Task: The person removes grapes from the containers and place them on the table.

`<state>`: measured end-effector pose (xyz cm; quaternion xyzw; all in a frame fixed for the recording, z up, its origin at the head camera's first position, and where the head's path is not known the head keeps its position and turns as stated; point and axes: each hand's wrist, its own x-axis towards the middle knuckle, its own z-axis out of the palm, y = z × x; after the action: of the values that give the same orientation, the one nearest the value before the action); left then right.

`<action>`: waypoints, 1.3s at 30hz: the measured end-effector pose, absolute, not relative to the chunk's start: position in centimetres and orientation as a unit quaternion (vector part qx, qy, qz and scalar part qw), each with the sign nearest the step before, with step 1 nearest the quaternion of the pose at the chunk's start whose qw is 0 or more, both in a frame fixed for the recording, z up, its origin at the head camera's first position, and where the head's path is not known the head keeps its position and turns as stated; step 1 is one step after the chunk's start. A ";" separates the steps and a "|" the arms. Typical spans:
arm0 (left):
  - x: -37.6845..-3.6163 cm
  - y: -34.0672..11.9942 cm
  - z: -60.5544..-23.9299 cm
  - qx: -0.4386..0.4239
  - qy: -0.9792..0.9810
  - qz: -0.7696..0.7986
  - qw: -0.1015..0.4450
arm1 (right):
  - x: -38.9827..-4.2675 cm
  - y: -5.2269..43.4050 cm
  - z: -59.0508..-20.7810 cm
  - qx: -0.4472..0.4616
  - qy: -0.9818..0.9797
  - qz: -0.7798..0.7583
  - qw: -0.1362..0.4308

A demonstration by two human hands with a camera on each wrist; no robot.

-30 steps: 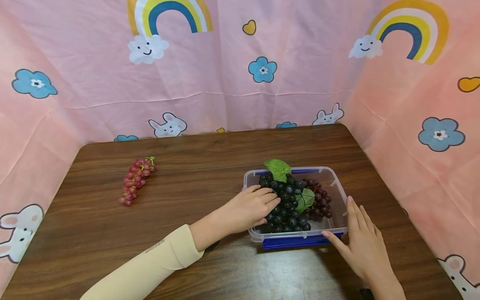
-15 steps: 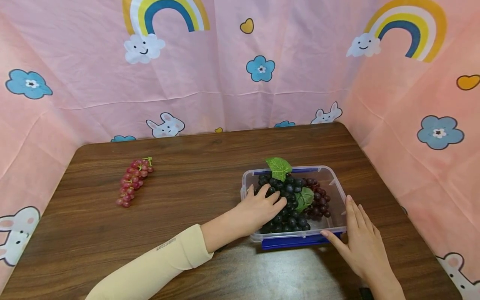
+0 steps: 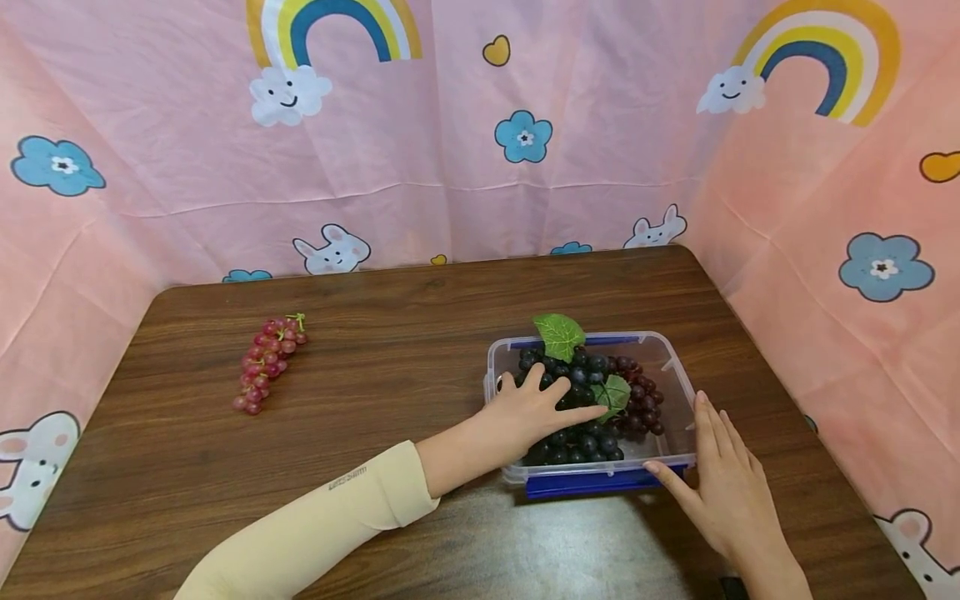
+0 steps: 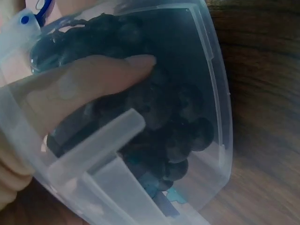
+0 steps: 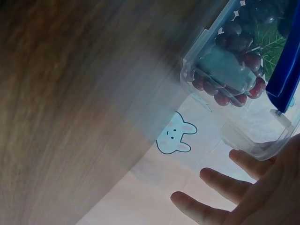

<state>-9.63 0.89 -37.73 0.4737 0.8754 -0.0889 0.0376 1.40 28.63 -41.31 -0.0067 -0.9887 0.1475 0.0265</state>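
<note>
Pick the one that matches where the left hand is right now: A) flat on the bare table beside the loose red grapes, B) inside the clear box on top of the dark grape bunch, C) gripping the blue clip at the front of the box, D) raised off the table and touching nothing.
B: the left hand reaches over the rim of the clear box, fingers spread across the dark grape bunch.

This place looks like a small staged recording corner, not a real kitchen or living room. A pink cloth backdrop hangs on three sides of a dark wooden table and closes it in. The cloth is printed with rainbows, smiling clouds, blue flowers and white rabbits, in a children's style.
</note>
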 end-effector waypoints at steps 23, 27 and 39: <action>-9.9 0.6 -38.4 0.495 0.864 -0.091 -0.020 | 1.5 28.6 -41.7 -0.002 -0.985 0.161 0.062; -10.1 0.0 -38.1 0.514 0.856 -0.052 -0.036 | 1.4 28.6 -41.8 0.000 -0.985 0.159 0.062; -10.4 -1.0 -37.7 0.533 0.842 0.018 -0.079 | 1.3 28.8 -41.8 0.002 -0.986 0.157 0.056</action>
<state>-10.43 -1.04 -37.71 0.5329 0.8423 0.0182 -0.0786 1.27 28.84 -41.79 0.0019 -0.9860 0.1569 0.0562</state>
